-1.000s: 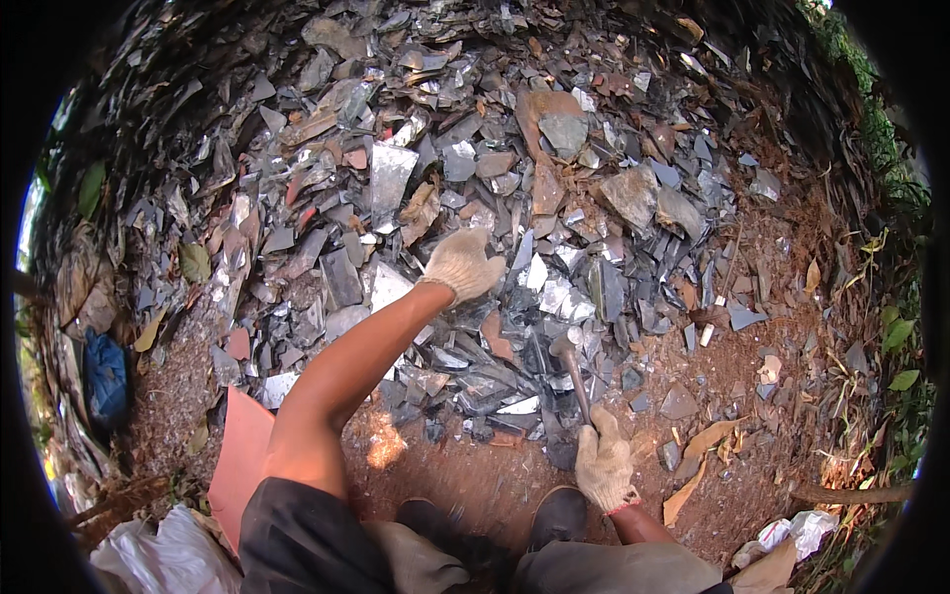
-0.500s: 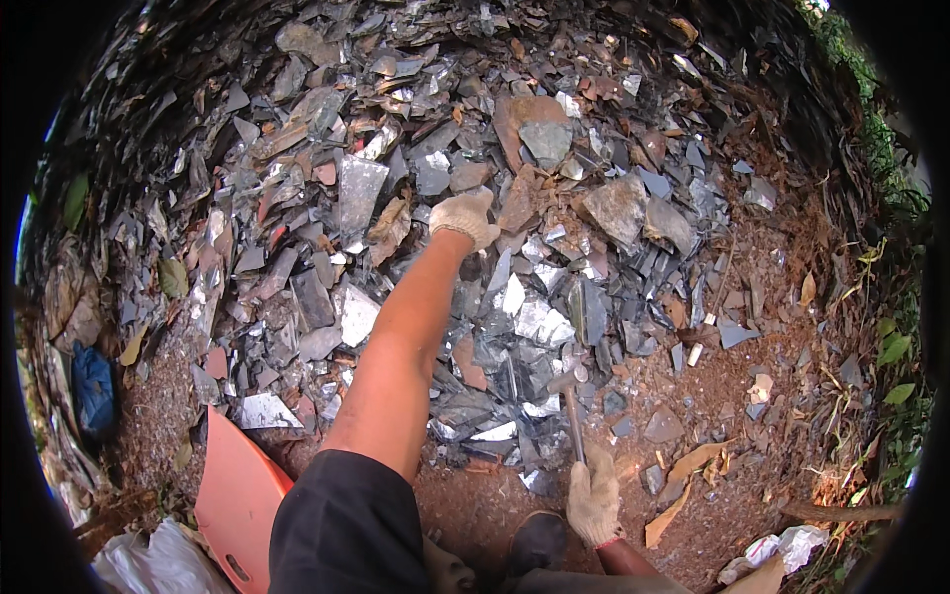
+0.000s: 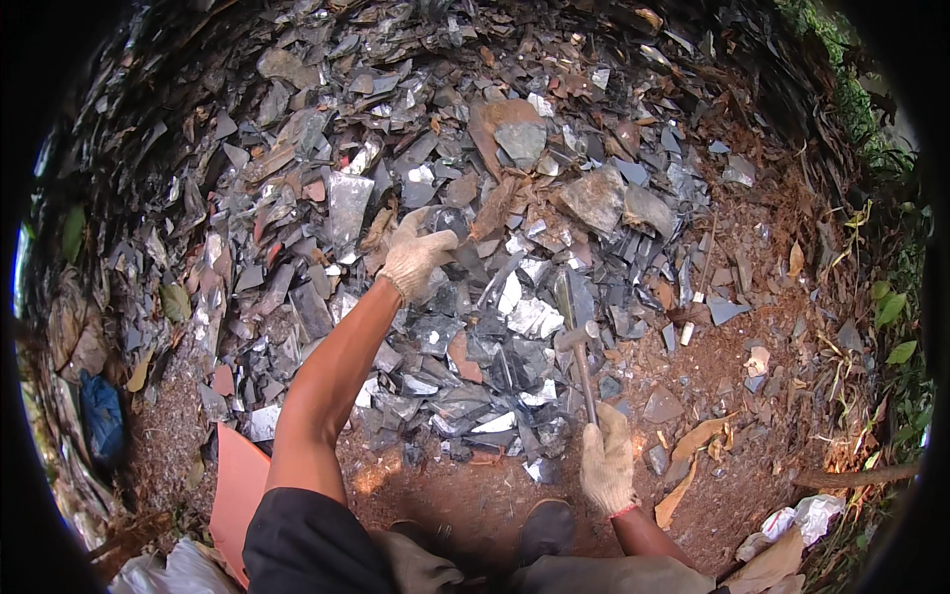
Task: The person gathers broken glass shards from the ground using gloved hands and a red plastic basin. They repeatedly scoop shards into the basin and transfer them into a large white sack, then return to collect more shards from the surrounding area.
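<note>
Hammer (image 3: 586, 378) sits gripped in the right hand (image 3: 607, 460) while the left hand (image 3: 416, 255) pinches a dark shard (image 3: 447, 224) over the rubble (image 3: 465, 406).

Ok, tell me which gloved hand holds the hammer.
The right hand, lower in view: it grips the hammer. The left hand, over the shards, has no hammer.

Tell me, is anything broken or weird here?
Yes: jagged glass shards lie heaped ahead, clearly broken. Crumpled blue plastic at the far left also looks out of place, like stray litter.
</note>
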Motion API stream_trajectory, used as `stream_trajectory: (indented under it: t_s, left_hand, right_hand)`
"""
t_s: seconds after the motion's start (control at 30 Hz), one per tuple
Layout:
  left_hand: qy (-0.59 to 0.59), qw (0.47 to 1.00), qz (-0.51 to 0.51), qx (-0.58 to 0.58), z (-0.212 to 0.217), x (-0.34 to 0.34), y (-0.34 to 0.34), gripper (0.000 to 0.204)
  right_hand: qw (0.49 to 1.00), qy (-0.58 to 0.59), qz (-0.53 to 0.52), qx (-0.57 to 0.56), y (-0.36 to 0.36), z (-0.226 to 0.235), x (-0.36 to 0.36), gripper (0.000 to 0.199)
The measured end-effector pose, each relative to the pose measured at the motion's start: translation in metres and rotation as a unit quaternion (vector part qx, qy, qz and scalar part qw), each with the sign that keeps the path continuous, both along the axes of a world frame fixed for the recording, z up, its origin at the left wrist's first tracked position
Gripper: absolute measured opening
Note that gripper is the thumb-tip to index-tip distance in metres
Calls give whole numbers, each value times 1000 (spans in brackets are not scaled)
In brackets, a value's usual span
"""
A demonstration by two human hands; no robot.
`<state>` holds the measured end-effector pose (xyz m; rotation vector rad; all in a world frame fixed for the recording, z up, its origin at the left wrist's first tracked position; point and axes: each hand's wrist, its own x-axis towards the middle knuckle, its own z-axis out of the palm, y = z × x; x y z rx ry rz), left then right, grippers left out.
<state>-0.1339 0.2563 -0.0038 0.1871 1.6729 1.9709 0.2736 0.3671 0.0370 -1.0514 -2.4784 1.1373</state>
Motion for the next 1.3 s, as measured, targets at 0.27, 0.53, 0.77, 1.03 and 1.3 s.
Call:
stream_trajectory:
  t_s: [0.27,0.53,0.77,1.03,1.3]
  left_hand:
    - [-238,937,66,246,-2,68,-15,40]
    - [-205,921,-281,-174,29,128,-35,42]
    - [263,774,253,-517,-1,-15,-61,78]
    - [92,850,148,-498,20,-83,-89,107]
    - [101,830,149,-529,7,-101,-78,110]
  right_hand:
    - [996,82,-8,31,-4,13,-42,40]
    - [993,112,5,47,-22,31,-67,41]
    - [987,19,92,129,-8,-19,-81,39]
    - [965,67,165,190,25,6,-153,32]
    - [882,-107,315,335,90,-15,-274,26]
